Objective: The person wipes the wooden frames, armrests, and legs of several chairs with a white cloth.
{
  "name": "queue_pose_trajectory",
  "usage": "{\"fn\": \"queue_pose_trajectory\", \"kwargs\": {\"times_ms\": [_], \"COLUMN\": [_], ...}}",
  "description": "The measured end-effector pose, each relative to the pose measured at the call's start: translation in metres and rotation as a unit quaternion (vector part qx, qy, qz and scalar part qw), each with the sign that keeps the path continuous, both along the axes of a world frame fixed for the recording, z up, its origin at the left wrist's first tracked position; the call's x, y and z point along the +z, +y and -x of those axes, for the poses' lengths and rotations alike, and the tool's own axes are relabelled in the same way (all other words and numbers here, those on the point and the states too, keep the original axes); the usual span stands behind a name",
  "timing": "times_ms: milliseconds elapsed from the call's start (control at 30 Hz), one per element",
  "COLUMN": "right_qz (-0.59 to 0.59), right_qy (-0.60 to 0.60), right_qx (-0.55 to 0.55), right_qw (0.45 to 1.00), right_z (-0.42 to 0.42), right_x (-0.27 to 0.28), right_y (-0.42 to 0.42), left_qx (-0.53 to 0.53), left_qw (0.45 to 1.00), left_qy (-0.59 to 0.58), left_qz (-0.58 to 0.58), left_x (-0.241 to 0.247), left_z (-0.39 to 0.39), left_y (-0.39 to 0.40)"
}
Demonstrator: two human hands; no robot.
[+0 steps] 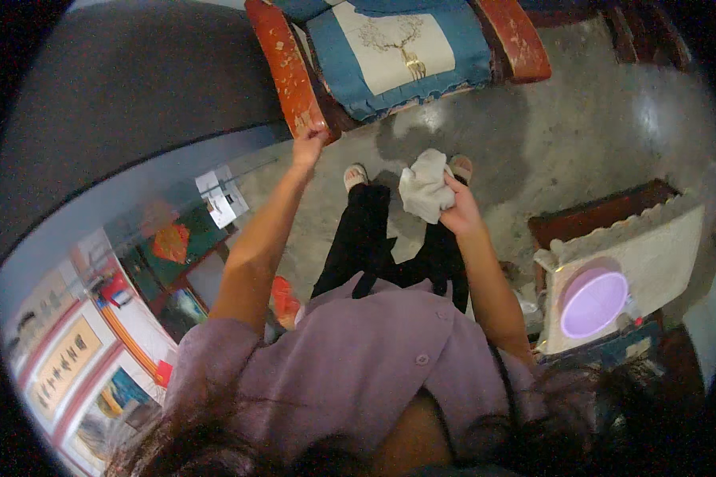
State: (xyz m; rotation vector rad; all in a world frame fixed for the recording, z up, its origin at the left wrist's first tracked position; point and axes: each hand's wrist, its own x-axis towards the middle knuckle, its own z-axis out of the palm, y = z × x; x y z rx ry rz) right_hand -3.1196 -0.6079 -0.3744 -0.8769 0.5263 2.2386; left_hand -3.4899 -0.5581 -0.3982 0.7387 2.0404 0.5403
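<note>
In my right hand (pixel 462 208) is a crumpled off-white cloth (pixel 425 186), held in front of my legs above the floor. My left arm reaches out to the front end of a worn, red-painted wooden armrest (pixel 286 77). My left hand (pixel 309 148) is at that end, with the fingers bent; whether they grip the wood is too small to tell. The armrest belongs to a chair whose blue seat cushion (pixel 346 71) carries a cream panel with a golden deer and tree print.
To the right, a purple plastic basin (pixel 594 303) stands on a cloth-covered table (pixel 650 256). A red wooden piece (pixel 608 206) sits beside it. Papers (pixel 221 197) and a dark green surface (pixel 185 244) lie to the left. Grey concrete floor (pixel 573 131) stretches around my feet.
</note>
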Motion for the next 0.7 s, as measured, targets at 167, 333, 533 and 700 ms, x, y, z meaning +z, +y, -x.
{"fn": "queue_pose_trajectory", "kwargs": {"times_ms": [167, 333, 533, 700], "right_qz": [0.058, 0.026, 0.108, -0.064], "right_qy": [-0.041, -0.113, -0.122, -0.037], "right_qx": [-0.046, -0.165, -0.229, -0.316], "right_qw": [0.996, 0.979, 0.96, 0.946], "right_z": [0.114, 0.241, 0.35, 0.441], "right_x": [-0.074, -0.191, -0.289, -0.362], "right_y": [-0.028, -0.057, -0.021, 0.012], "left_qx": [-0.402, -0.456, -0.414, -0.472], "left_qw": [0.856, 0.805, 0.8, 0.78], "left_qy": [0.325, 0.377, 0.409, 0.362], "left_qz": [0.012, 0.047, -0.144, -0.194], "left_x": [-0.049, -0.092, -0.138, -0.147], "left_z": [0.075, 0.113, 0.128, 0.13], "left_y": [0.09, 0.143, 0.125, 0.134]}}
